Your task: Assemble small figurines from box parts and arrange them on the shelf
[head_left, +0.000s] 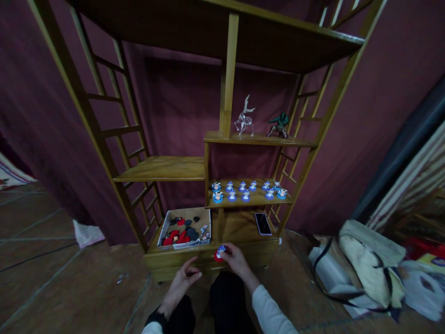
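My right hand (237, 261) is closed around a small figurine on a red base (219, 253), held just in front of the wooden shelf unit's bottom ledge (243, 245). My left hand (186, 276) hovers lower left of it, fingers curled loosely together, holding nothing I can see. A cardboard box (185, 228) with red and black bases and small figurines sits on the bottom shelf above my left hand. Several small figurines on blue bases (245, 190) stand in rows on the shelf above.
A phone (263, 223) lies on the bottom shelf to the right. A glass deer (244, 119) and a green figure (278, 125) stand higher up. Bags (368, 262) lie on the floor at right, a folded cloth (87, 233) at left.
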Demonstrator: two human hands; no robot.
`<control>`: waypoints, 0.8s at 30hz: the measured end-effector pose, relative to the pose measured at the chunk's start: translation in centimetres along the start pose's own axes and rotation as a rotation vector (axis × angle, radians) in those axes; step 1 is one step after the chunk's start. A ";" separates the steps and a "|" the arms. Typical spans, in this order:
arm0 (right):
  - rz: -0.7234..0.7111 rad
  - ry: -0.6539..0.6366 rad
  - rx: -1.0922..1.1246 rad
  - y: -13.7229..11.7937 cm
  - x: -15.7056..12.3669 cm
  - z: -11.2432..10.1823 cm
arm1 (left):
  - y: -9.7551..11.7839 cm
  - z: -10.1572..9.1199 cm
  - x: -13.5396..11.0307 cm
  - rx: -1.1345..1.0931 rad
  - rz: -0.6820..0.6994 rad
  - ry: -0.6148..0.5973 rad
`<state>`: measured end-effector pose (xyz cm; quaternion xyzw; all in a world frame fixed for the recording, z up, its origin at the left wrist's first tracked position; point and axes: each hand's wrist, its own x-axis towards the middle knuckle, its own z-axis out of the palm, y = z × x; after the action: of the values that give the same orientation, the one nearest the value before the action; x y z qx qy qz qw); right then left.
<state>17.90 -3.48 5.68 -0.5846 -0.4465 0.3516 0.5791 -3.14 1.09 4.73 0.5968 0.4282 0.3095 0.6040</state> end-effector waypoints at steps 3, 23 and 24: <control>-0.131 0.013 -0.084 -2.8 2.3 -5.9 | -0.1 -0.4 0.2 0.046 -0.020 0.022; -0.112 0.235 -0.744 -12.0 16.8 -18.3 | -1.5 -1.1 1.9 0.272 0.018 0.016; -0.114 0.230 -0.731 -11.6 16.8 -18.3 | -1.3 -1.2 1.8 0.271 0.012 0.014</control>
<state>39.47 4.73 20.48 -0.7624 -0.5060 0.0686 0.3975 -3.57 3.05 3.28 0.6731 0.4668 0.2567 0.5129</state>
